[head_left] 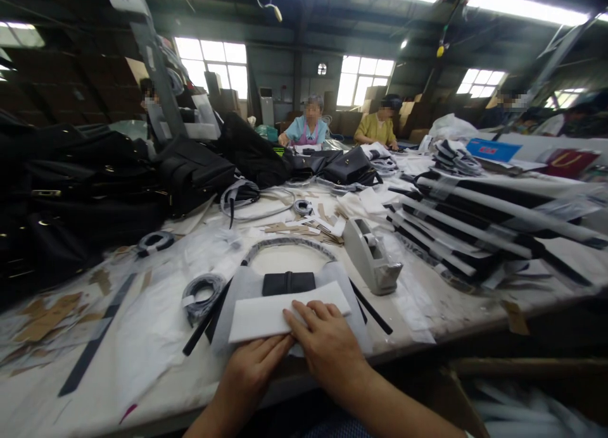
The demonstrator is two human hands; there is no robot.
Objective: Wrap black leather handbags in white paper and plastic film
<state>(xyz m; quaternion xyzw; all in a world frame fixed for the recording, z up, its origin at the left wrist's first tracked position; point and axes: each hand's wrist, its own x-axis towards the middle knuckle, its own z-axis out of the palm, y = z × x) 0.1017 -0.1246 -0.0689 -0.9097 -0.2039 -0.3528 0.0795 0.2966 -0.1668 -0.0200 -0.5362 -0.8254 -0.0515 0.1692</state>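
Note:
A white foam sheet [270,316], a long strip, lies slightly tilted across the front of a black handbag. My right hand [327,337] has its fingers bent over the strip's near edge, pressing on it. Just left of it, my left hand [259,365] pinches the near edge, its fingers close together and the thumb hidden. Under the strip, pale wrapping paper [228,318] covers most of the bag, leaving its black flap tab [288,283] showing. The bag's wrapped handle [287,242] arches away behind it. Black straps [373,308] stick out at both sides.
A grey tape dispenser [373,257] stands right of the bag. A coiled wrapped strap [202,297] lies left. Black bags [95,185] pile up at far left; wrapped flat pieces [475,223] stack at right. Paper scraps [308,228] lie behind. Co-workers [306,131] sit across the table.

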